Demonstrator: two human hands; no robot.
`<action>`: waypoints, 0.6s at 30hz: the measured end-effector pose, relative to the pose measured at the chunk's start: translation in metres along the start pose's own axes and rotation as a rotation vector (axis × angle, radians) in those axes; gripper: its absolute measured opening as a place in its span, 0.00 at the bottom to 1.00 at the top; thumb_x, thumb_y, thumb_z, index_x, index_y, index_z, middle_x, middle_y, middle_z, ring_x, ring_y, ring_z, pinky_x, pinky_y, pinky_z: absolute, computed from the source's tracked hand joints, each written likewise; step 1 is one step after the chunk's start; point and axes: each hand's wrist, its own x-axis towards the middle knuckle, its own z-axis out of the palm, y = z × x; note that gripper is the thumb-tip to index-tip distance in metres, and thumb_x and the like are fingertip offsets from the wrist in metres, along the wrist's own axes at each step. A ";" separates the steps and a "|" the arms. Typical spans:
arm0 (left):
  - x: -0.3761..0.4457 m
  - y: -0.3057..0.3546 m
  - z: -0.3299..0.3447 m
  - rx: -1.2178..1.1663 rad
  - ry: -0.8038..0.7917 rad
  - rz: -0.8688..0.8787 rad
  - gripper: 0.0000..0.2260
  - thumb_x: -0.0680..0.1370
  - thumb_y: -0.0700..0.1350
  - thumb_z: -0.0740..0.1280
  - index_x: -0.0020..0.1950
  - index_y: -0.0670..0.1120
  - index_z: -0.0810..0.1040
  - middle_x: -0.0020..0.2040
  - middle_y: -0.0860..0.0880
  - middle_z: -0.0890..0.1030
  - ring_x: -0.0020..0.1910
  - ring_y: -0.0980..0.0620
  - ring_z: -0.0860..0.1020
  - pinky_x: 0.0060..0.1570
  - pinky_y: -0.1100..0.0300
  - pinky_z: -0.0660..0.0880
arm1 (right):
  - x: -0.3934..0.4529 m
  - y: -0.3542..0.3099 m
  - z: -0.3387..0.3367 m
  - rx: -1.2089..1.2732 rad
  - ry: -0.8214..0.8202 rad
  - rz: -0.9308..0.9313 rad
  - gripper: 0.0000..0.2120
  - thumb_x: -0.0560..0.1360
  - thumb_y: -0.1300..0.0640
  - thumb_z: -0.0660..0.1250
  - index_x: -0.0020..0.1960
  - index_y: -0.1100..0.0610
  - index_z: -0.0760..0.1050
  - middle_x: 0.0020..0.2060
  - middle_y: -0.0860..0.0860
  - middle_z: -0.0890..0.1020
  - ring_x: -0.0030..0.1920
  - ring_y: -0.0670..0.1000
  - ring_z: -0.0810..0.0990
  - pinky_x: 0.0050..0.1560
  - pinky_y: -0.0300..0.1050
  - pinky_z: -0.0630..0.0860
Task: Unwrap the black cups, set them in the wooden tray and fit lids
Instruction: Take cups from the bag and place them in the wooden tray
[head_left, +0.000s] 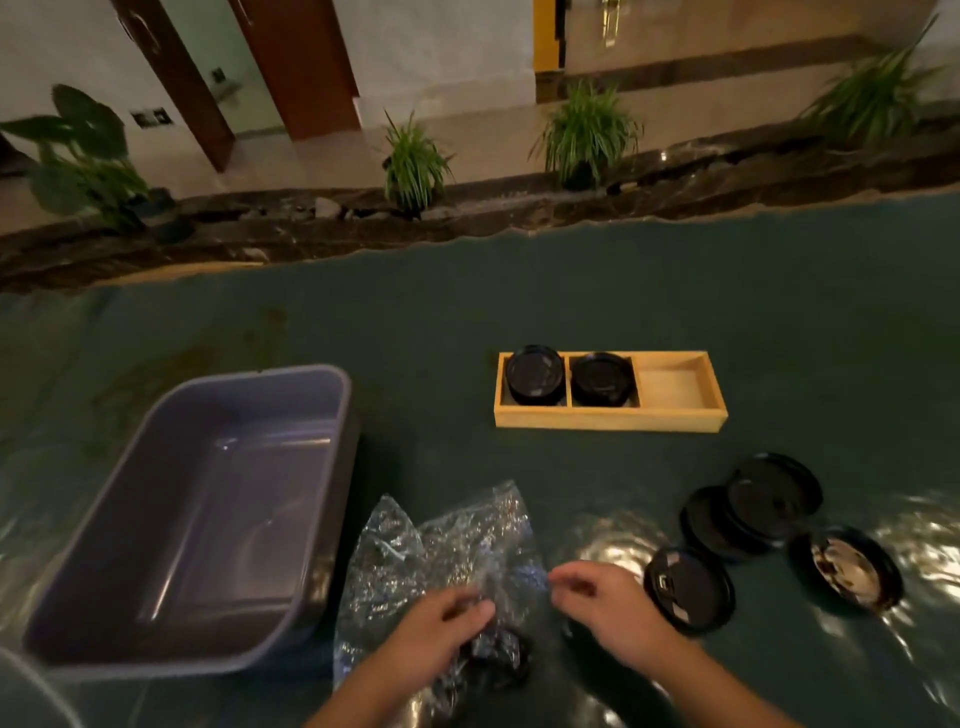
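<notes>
A: Both hands down low at the near edge, working the clear plastic wrap (447, 561). The left hand (441, 631) has its fingers curled into the crinkled film, gripping it.

B: And the right hand (602, 603)?

A: Thumb and forefinger pinched together at the wrap's right edge; whether film is actually between them, I can't tell. Something dark shows through the wrap under the left hand, a cup perhaps, too blurred to call.

B: What's in the wooden tray (608, 418)?

A: Two lidded black cups, the left cup (535, 375) and the middle cup (602, 379), each in its own compartment. The right compartment holds nothing.

B: Spare lids?

A: Loose lids (769, 499) lie overlapping on the green table (675, 291) right of the hands, a single lid (688, 587) just beside the right hand, another lid (847, 566) farther right. A grey tub (197, 499) sits to the left
</notes>
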 end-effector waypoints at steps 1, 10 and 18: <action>-0.001 0.000 0.002 0.016 0.003 0.015 0.12 0.71 0.64 0.70 0.53 0.65 0.77 0.51 0.64 0.81 0.49 0.67 0.79 0.41 0.73 0.73 | -0.009 0.001 0.009 0.010 -0.030 0.005 0.08 0.73 0.62 0.72 0.50 0.51 0.82 0.43 0.48 0.86 0.38 0.36 0.80 0.45 0.30 0.74; -0.002 -0.001 0.002 0.097 -0.007 0.069 0.26 0.73 0.66 0.67 0.68 0.57 0.73 0.59 0.60 0.79 0.56 0.61 0.78 0.51 0.66 0.74 | -0.026 -0.006 0.031 -0.043 -0.196 -0.021 0.19 0.70 0.59 0.74 0.60 0.53 0.78 0.46 0.50 0.83 0.45 0.49 0.81 0.48 0.39 0.77; -0.002 -0.004 0.004 0.118 -0.004 0.146 0.08 0.69 0.69 0.64 0.44 0.71 0.78 0.43 0.63 0.84 0.43 0.67 0.81 0.45 0.63 0.76 | -0.021 -0.008 0.039 -0.249 -0.231 -0.106 0.19 0.68 0.49 0.74 0.58 0.49 0.79 0.37 0.42 0.79 0.38 0.34 0.77 0.39 0.32 0.73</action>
